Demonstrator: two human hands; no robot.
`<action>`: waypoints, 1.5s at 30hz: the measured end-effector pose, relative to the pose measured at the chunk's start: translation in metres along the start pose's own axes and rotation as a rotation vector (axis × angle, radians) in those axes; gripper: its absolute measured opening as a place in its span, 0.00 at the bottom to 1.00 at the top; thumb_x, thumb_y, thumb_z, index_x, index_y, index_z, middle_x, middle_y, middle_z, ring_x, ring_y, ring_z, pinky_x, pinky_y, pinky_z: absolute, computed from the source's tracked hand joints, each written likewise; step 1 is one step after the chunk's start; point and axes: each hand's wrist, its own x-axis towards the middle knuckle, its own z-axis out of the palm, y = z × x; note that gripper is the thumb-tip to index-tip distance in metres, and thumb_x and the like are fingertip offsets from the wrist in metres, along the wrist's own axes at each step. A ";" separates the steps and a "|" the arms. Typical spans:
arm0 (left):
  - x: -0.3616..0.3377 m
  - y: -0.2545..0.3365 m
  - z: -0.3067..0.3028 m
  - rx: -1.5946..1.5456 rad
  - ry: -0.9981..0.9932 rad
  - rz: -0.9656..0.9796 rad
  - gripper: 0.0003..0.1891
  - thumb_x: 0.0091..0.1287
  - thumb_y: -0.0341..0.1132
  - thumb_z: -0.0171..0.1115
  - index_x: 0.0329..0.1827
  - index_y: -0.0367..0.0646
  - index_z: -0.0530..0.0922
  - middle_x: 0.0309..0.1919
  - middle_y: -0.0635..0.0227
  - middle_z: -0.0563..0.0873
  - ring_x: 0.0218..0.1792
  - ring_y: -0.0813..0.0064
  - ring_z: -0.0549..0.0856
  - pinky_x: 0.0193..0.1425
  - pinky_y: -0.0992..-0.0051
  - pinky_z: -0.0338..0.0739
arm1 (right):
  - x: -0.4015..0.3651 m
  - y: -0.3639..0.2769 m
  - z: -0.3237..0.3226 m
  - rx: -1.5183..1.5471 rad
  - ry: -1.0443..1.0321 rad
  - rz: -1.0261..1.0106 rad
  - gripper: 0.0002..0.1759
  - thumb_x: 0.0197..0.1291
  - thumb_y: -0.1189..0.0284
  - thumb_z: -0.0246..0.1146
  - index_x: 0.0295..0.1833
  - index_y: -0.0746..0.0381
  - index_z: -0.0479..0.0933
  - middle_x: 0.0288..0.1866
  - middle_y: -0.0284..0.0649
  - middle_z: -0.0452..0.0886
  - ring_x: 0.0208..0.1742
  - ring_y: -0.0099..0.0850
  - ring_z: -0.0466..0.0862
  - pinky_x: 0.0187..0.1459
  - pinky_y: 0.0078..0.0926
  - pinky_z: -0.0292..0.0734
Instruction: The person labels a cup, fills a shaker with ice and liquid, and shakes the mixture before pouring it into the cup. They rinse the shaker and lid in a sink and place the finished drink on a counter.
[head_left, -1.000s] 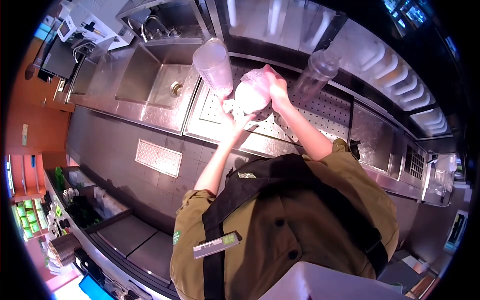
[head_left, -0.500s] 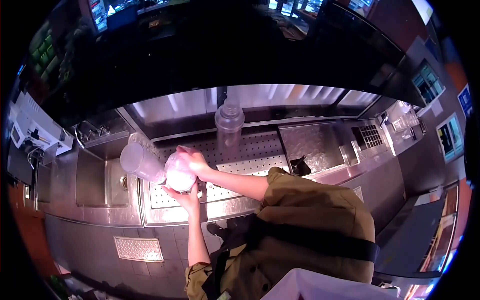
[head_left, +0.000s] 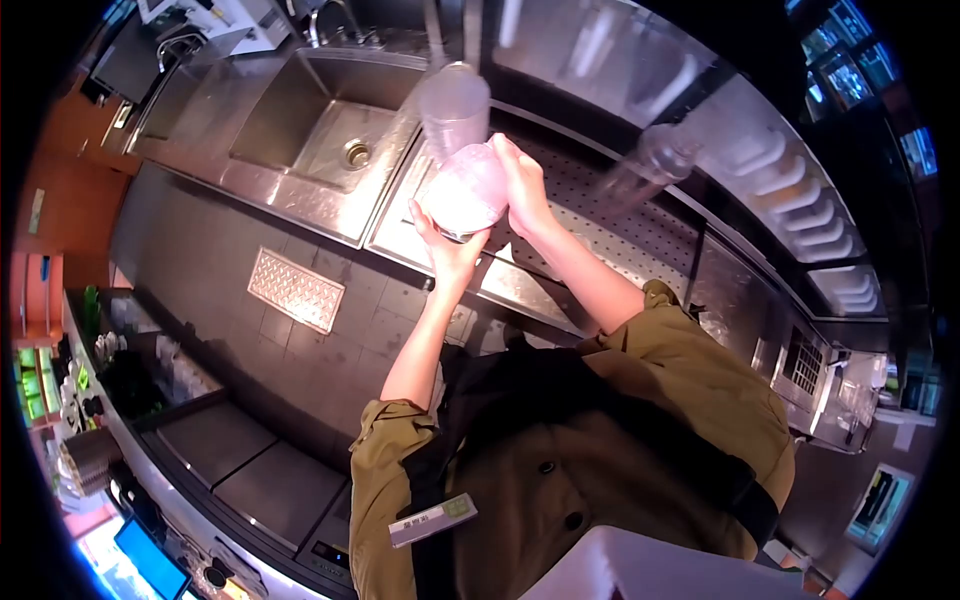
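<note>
A round, translucent container (head_left: 466, 188), bright with glare, is held between my two hands above the near-left end of the perforated metal drip tray (head_left: 640, 255). My left hand (head_left: 450, 245) cups it from below, thumb on its left side. My right hand (head_left: 520, 185) wraps its right side, with the fingers near its top. Glare hides the contents and exact kind. Just behind it stands a tall clear cylindrical container (head_left: 455, 105). Farther right on the tray is a clear shaker-shaped bottle (head_left: 665, 155), blurred.
A steel sink (head_left: 330, 125) with a drain and tap lies to the left. The counter's front edge runs below my hands. A textured metal plate (head_left: 295, 288) is set in the tiled floor. Dark-topped cabinets (head_left: 270, 490) stand behind me at lower left.
The view has swung left and tilted, bringing the sink and the floor behind me into sight. Both hands keep hold of the round container.
</note>
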 end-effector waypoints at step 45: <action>0.442 -0.114 -0.229 -0.179 -0.140 0.397 0.64 0.43 0.28 0.73 0.68 0.49 0.25 0.61 0.51 0.59 0.61 0.61 0.65 0.64 0.63 0.60 | 0.293 0.057 0.381 -0.878 -0.604 -0.730 0.24 0.55 0.62 0.60 0.54 0.62 0.69 0.58 0.42 0.72 0.69 0.39 0.60 0.67 0.38 0.52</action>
